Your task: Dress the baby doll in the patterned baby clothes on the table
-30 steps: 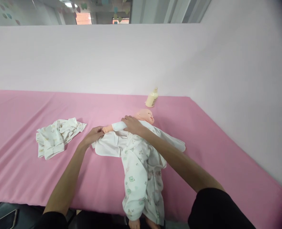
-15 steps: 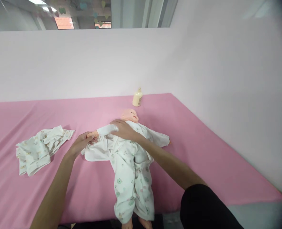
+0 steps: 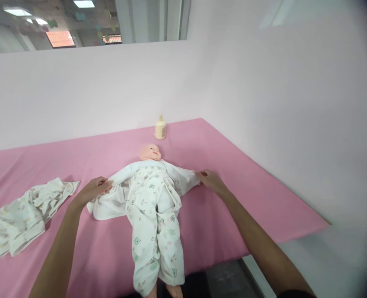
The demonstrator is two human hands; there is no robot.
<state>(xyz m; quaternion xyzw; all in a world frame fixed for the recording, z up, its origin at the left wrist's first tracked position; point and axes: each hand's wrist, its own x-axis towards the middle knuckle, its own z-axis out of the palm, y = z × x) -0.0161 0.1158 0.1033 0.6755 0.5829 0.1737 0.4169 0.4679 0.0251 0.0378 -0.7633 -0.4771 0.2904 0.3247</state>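
A baby doll (image 3: 150,152) lies on its back, dressed in a white top (image 3: 109,206) and patterned white trousers (image 3: 144,236). Its arms stretch out to both sides. At the sleeve end on the left, my left hand (image 3: 94,189) is closed around the doll's hand, which shows only in part. On the opposite side, my right hand (image 3: 211,179) pinches the end of the other sleeve (image 3: 186,179). The top's left part spreads flat beneath the doll's arm.
The doll lies on a pink-covered table (image 3: 227,215) against white walls. A cream pump bottle (image 3: 160,128) stands beyond the doll's head. Crumpled patterned clothing (image 3: 31,215) lies at the left. The doll's feet reach over the front edge.
My right hand has left the doll's sleeve on the left and moved across to the right sleeve end. My left hand stays at the doll's hand. The view has shifted right.
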